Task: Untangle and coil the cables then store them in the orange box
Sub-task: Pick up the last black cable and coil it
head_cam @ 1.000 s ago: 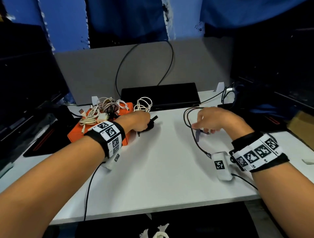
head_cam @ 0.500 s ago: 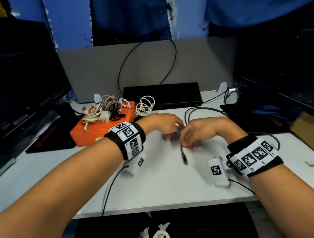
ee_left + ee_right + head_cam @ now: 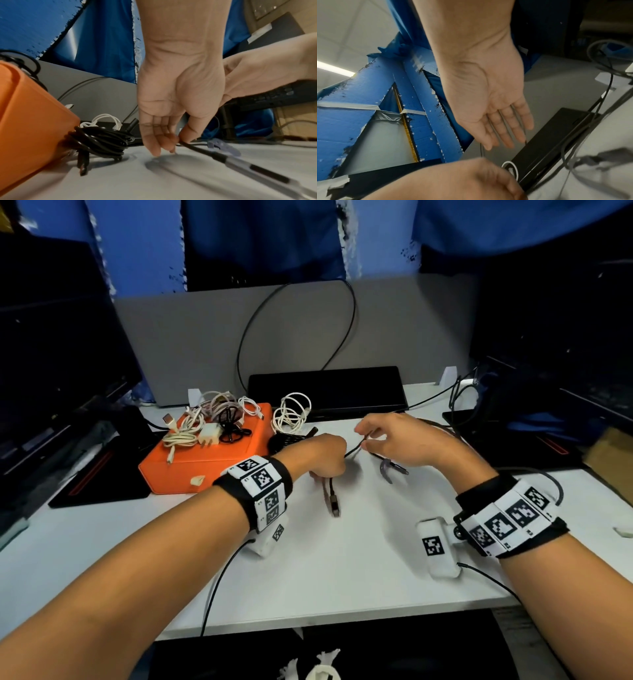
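My left hand pinches a black cable between thumb and fingers just above the white table; the left wrist view shows this grip. The cable's plug hangs below that hand toward me. My right hand is a little right and farther back, thumb and forefinger lightly pinching the same cable; its other fingers stay nearly straight. The orange box stands shut at the left with several tangled cables on its lid.
A coiled black cable leans against the box's right side, with a white coil behind it. A purple clip lies under my right hand. A flat black device sits at the back. Dark gear crowds both sides.
The hands met at mid-table, then parted: my right hand rose and moved back-right along the cable. The left hand keeps the plug end, which now hangs lower.
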Motion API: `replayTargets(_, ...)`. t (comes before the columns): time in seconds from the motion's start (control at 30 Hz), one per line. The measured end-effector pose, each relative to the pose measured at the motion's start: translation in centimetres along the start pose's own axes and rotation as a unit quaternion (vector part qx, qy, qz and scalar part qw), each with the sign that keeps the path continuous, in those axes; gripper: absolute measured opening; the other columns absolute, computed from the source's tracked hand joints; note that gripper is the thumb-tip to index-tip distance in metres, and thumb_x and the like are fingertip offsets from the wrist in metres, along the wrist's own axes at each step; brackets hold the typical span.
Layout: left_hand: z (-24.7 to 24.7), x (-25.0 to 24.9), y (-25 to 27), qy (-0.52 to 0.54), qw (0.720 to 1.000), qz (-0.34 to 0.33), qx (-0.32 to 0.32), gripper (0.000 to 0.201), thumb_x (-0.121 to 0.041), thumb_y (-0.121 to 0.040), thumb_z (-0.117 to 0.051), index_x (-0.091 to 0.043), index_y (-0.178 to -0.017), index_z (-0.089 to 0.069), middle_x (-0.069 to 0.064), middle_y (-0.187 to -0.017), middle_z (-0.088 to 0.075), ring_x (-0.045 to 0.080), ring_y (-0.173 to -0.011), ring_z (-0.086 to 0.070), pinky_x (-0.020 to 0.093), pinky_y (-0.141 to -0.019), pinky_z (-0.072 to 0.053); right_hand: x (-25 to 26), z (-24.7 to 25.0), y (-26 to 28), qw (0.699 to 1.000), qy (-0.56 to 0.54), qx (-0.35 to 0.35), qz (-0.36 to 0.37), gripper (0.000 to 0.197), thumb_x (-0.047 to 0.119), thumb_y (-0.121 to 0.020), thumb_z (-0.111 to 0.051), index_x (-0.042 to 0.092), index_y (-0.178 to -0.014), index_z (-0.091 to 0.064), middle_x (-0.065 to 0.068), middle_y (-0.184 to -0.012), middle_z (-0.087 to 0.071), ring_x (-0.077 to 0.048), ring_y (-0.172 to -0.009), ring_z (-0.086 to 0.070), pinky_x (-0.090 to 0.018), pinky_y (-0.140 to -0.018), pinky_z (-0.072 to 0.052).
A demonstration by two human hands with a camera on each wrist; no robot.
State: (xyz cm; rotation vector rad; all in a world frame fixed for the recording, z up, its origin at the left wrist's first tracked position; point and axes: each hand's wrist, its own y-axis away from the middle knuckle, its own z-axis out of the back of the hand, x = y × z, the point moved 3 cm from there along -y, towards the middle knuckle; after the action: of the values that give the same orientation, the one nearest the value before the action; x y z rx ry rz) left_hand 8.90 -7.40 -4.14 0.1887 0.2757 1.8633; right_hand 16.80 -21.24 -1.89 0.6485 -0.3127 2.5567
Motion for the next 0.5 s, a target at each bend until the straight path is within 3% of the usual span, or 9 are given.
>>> replayTargets(0.03,0.6,0.1,0.4,0.012,1.0,0.001,-0.014,0.023,-0.01,-0.093,-0.047,-0.005,-0.073,-0.057,0.011,-0.069,-0.06,0.023,-0.055,-0.056,0.029,-0.048,-0.042,0.1,-0.4,-0.1,1.0,-0.001,-0.001,0.009,0.038,0.028,-0.102,-0.063,0.028,-0.139,-0.056,0.01,-0.138,-0.06,-0.012,-0.124,-0.058,-0.031,-0.103,-0.047)
replayTargets(0.1,2.3,0.5,1.3,0.05,0.997,-0.015,-0.062,0.023,-0.01,-0.097,-0.046,-0.001,-0.091,-0.066,0.015,-0.084,-0.068,0.027,-0.069,-0.065,0.036,-0.057,-0.052,0.4,-0.8,-0.1,1.0,-0.006,0.006,0.026,0.05,0.029,-0.101,-0.063,0.035,-0.147,-0.046,0.011,-0.147,-0.054,-0.013,-0.13,-0.054,-0.036,-0.107,-0.046)
replayTargets(0.17,4.0,1.0,2.4,0.134,0.983,-0.046,-0.119,0.022,-0.004,-0.099,-0.044,-0.001,-0.102,-0.065,0.017,-0.098,-0.07,0.029,-0.081,-0.072,0.04,-0.071,-0.059,0.7,-0.7,-0.1,0.999,-0.032,0.003,0.032,0.05,0.032,-0.1,-0.063,0.042,-0.145,-0.045,0.012,-0.146,-0.055,-0.014,-0.124,-0.059,-0.042,-0.1,-0.053)
replayTargets(0.2,4.7,1.3,3.2,0.203,0.967,-0.057,-0.141,0.021,-0.002,-0.1,-0.042,-0.005,-0.099,-0.062,0.015,-0.095,-0.069,0.026,-0.074,-0.073,0.039,-0.068,-0.06,0.9,-0.4,0.0,0.998,-0.044,-0.01,0.035,0.046,0.031,-0.1,-0.063,0.041,-0.142,-0.048,0.011,-0.138,-0.059,-0.015,-0.115,-0.063,-0.04,-0.096,-0.055)
replayTargets(0.3,7.0,2.8,5.8,0.362,0.901,-0.065,-0.231,0.028,-0.005,-0.106,-0.037,-0.016,-0.087,-0.054,0.003,-0.07,-0.057,0.011,-0.04,-0.053,0.03,-0.046,-0.048,1.0,0.9,0.2,0.997,-0.028,-0.052,0.039,0.018,0.028,-0.101,-0.061,0.029,-0.119,-0.062,0.003,-0.103,-0.066,-0.023,-0.092,-0.065,-0.04,-0.086,-0.054)
replayTargets(0.33,7.8,3.5,6.7,0.39,0.878,-0.066,-0.271,0.029,-0.01,-0.108,-0.037,-0.019,-0.086,-0.054,0.0,-0.066,-0.051,0.007,-0.037,-0.043,0.028,-0.043,-0.04,0.9,1.2,0.3,0.998,-0.016,-0.055,0.032,0.01,0.027,-0.101,-0.059,0.026,-0.11,-0.065,0.002,-0.097,-0.066,-0.023,-0.09,-0.065,-0.039,-0.084,-0.053)
replayTargets(0.4,9.8,5.1,9.3,0.434,0.822,-0.059,-0.365,0.032,-0.018,-0.11,-0.037,-0.025,-0.084,-0.055,-0.007,-0.063,-0.046,0.004,-0.038,-0.032,0.024,-0.044,-0.027,-0.1,1.7,0.2,0.998,0.017,-0.054,-0.001,0.014,0.025,-0.102,-0.054,0.023,-0.099,-0.067,0.001,-0.088,-0.068,-0.021,-0.085,-0.064,-0.038,-0.078,-0.052)
replayTargets(0.5,12.2,8.7,13.7,0.514,0.707,-0.051,-0.483,0.031,-0.021,-0.109,-0.036,-0.028,-0.084,-0.053,-0.011,-0.057,-0.041,0.003,-0.041,-0.028,0.02,-0.041,-0.021,-2.5,2.8,0.0,0.995,0.072,-0.051,-0.05,0.023,0.033,-0.104,-0.051,0.027,-0.087,-0.065,0.002,-0.082,-0.068,-0.021,-0.08,-0.063,-0.037,-0.07,-0.047)
